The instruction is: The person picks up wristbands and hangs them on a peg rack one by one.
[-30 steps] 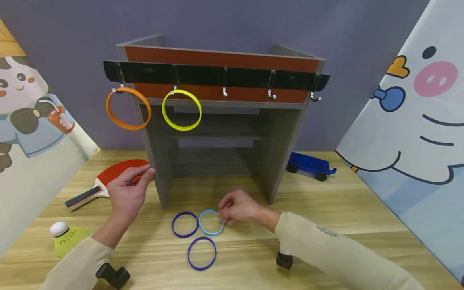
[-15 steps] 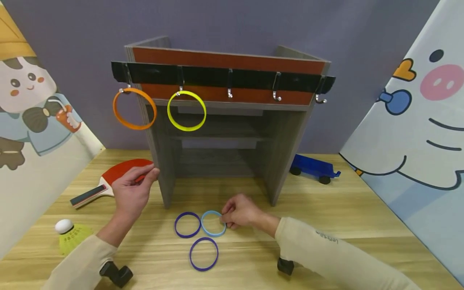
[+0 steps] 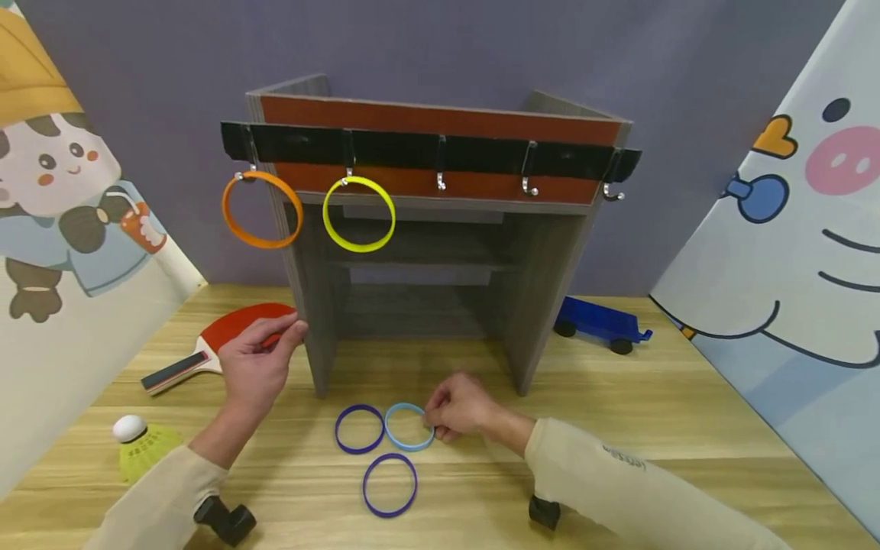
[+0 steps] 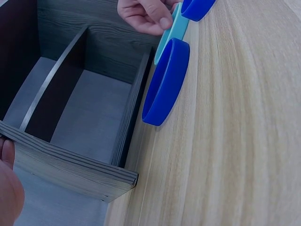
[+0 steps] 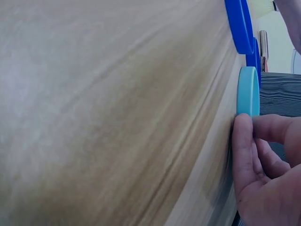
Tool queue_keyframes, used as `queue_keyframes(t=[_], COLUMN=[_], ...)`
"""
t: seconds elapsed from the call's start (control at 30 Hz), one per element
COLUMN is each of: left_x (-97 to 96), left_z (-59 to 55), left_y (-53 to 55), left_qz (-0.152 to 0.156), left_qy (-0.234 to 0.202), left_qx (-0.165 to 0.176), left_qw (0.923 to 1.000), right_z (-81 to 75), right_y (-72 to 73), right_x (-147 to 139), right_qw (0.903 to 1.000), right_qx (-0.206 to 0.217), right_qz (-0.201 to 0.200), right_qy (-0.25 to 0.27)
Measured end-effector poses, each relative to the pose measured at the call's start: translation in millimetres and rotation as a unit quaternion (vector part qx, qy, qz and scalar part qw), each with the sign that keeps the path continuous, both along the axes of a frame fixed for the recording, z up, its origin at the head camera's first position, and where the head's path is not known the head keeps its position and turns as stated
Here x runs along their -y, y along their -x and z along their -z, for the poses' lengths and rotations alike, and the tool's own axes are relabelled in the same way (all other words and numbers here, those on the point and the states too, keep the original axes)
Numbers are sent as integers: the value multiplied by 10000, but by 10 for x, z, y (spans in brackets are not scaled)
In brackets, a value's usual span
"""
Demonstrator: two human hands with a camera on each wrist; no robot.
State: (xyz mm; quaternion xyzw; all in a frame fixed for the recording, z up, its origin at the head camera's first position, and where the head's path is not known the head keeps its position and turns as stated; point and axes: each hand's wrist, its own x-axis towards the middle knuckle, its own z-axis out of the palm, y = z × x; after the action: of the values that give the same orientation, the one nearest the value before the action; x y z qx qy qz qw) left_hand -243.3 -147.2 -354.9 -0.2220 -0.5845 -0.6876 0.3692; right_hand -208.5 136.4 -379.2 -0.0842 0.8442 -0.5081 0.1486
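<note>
My right hand (image 3: 462, 409) pinches the near right side of a light blue ring (image 5: 247, 89) between thumb and fingertips, low over the wooden table. Two dark blue rings lie close by: one ring (image 3: 360, 429) beside the light blue one, another ring (image 3: 389, 486) nearer to me. My left hand (image 3: 257, 367) has its thumb and curled fingers at the front edge of the grey shelf unit's (image 3: 312, 336) left side panel, gripping it. An orange ring (image 3: 263, 243) and a yellow ring (image 3: 360, 248) hang from the two leftmost hooks of the black rail (image 3: 406, 147).
Three bare metal hooks, among them the middle hook (image 3: 441, 182), continue along the rail to the right. A red table tennis bat (image 3: 175, 373) and a yellow shuttlecock (image 3: 146, 452) lie on the left. A blue toy wagon (image 3: 600, 321) stands right of the shelf unit.
The head view has shifted slightly, so everything appears a little further right. Both hands keep their places at the panel and at the light blue ring.
</note>
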Motion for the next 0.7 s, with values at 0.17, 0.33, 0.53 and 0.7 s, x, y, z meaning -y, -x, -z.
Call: queue_keyframes(t=[0.17,0.33,0.53,0.7], left_x=[17,6,-8,-13], left_z=[22,20,-18,-15], left_y=[32,39,5,2], left_qz=[261,331,299,187], left_qy=[-117,-177,-167,-98], left_qx=[-286,-485,-406,-262], left_qw=[9992,9981,9986,9994], right_z=[-6,-31,-64,-110], right_y=[0,-10,-3,-2], right_x=[-9,-46,-101,-151], right_qw=[9998,9994,9978,9951], right_qx=[-164,-120,108,234], right_qz=[-13,85,161,173], right_qy=[80,312,637,942])
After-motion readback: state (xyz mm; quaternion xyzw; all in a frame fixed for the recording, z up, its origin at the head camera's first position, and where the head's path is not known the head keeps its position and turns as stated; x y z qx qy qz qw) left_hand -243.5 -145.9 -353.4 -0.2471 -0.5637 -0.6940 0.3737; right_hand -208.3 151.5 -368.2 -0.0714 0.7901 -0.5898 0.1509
